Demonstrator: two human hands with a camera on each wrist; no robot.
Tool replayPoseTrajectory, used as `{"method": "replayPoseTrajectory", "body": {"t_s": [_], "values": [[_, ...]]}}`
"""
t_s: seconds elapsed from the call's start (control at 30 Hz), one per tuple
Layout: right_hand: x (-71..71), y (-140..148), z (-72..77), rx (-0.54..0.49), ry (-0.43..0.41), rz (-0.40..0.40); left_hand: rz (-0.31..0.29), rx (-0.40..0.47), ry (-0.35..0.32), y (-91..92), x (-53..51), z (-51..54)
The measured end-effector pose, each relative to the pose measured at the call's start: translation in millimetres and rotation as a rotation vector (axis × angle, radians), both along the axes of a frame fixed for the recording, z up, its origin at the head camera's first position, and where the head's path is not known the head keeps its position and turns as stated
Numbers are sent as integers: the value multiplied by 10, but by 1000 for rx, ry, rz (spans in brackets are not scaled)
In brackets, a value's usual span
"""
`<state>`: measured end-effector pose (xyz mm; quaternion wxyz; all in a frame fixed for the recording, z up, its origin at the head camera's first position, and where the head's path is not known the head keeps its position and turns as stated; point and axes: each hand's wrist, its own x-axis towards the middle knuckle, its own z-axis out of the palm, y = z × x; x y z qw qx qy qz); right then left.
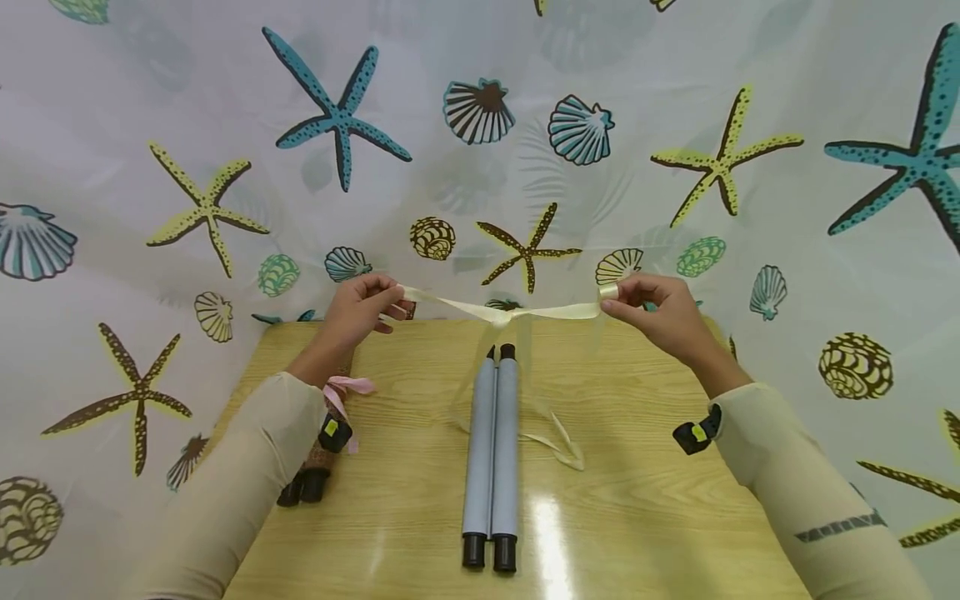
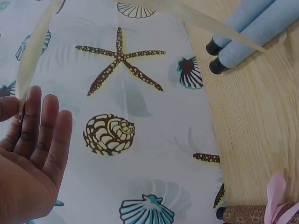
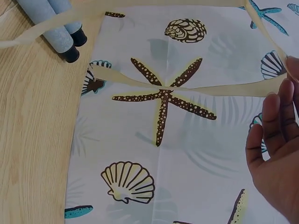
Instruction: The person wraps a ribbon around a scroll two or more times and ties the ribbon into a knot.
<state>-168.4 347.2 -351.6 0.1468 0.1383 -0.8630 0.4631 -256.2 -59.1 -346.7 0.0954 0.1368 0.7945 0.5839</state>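
A cream satin ribbon (image 1: 558, 312) stretches above the table between both hands, crossed or loosely knotted in the middle, with thin tails hanging down. My left hand (image 1: 360, 308) pinches one end between thumb and index finger; in the left wrist view the other fingers of this hand (image 2: 35, 158) are fairly straight. My right hand (image 1: 663, 312) pinches the other side, where the ribbon loops over at the fingertips. In the right wrist view the ribbon (image 3: 233, 88) runs to the fingers. Two light grey-blue rolls (image 1: 492, 450) with black ends lie side by side below, touched by neither hand.
A brown patterned roll (image 1: 321, 458) with black ends and a pink ribbon (image 1: 348, 385) lies at the table's left, partly behind the left forearm. One cream tail (image 1: 562, 446) trails on the wooden table (image 1: 637, 500). A seashell-print cloth (image 1: 465, 192) hangs behind.
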Motion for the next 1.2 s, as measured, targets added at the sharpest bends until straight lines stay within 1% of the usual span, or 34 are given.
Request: {"method": "replayPoseTrajectory", "body": {"t_s": [0.13, 0.2, 0.27, 0.53, 0.63, 0.8, 0.93, 1.1, 1.2], "values": [[27, 59, -4, 10, -21, 5, 38, -3, -19, -189, 4, 5], [39, 79, -1, 15, -25, 3, 50, -4, -34, -251, 8, 15], [50, 96, 0, 14, -25, 2, 60, -7, -33, -295, 10, 30], [76, 174, -8, 24, -2, -12, 84, -20, 8, -421, 18, 97], [85, 202, -10, 42, 2, -23, 99, 2, 10, -474, 28, 124], [111, 241, 7, 72, 4, -58, 106, 46, 21, -596, 23, 156], [140, 287, 13, 76, -7, -78, 126, 25, 43, -705, 29, 165], [222, 396, -21, 56, -50, -146, 158, -7, 38, -835, 43, 152], [253, 466, -46, 45, -64, -168, 172, 30, 22, -926, 46, 148]]}}
